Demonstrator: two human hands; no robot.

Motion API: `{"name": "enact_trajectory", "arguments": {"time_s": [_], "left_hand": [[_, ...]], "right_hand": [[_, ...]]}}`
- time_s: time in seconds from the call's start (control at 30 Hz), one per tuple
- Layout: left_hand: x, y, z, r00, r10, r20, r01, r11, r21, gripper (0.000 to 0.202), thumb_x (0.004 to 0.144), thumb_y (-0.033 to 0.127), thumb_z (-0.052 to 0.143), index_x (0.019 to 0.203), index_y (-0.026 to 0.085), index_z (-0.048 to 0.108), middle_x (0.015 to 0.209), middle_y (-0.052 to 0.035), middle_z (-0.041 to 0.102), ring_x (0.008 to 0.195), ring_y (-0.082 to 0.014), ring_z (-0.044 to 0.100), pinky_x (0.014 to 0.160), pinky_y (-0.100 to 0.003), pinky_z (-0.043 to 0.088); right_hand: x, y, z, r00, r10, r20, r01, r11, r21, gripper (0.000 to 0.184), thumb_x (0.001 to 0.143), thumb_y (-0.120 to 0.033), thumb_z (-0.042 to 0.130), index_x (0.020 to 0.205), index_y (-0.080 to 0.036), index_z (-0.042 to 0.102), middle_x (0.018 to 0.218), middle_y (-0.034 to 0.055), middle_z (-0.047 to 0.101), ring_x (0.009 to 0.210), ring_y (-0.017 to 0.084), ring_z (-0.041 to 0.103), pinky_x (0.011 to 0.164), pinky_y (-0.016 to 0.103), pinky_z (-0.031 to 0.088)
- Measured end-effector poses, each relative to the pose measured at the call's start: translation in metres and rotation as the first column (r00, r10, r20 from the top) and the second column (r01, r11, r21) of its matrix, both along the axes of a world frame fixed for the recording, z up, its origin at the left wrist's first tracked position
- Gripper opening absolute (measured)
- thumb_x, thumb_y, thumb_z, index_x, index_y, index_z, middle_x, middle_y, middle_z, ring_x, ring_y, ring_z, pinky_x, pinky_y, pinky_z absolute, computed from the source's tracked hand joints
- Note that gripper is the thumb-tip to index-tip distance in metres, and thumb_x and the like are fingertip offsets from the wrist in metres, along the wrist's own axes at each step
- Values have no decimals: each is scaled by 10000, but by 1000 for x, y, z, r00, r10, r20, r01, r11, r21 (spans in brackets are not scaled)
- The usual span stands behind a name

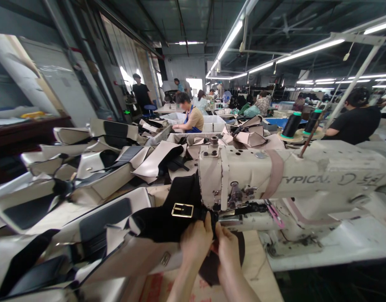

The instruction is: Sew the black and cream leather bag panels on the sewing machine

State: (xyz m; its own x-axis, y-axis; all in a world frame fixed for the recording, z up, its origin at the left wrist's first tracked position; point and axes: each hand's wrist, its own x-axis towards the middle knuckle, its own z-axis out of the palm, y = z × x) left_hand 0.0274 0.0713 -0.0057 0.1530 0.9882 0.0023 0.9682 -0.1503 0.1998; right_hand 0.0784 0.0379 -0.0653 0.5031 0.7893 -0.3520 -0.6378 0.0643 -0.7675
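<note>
My left hand (196,241) and my right hand (228,247) are side by side under the head of a beige sewing machine (293,176). Both pinch a black fabric piece (167,218) that carries a gold rectangular buckle (182,210). The piece runs in under the needle area (235,201). The fingers of each hand are curled on the black material, thumbs touching near the middle.
Stacks of beige and black cut panels (86,176) cover the table to the left. Two dark thread cones (291,124) stand behind the machine. A seated person in a tan top (193,117) and another in black (356,117) work farther back.
</note>
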Motion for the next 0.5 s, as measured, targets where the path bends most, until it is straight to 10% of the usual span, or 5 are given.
{"name": "enact_trajectory", "arguments": {"time_s": [0.5], "left_hand": [[0,7,-6,1000,-3,10,3,999,-52,427,893,344,313,882,130,681,818,-139,691,800,-234,646,660,-283,444]], "right_hand": [[3,2,-2,997,12,80,-8,999,-52,439,634,-539,663,538,-129,538,390,-27,449,337,68,355,340,194,243]]}}
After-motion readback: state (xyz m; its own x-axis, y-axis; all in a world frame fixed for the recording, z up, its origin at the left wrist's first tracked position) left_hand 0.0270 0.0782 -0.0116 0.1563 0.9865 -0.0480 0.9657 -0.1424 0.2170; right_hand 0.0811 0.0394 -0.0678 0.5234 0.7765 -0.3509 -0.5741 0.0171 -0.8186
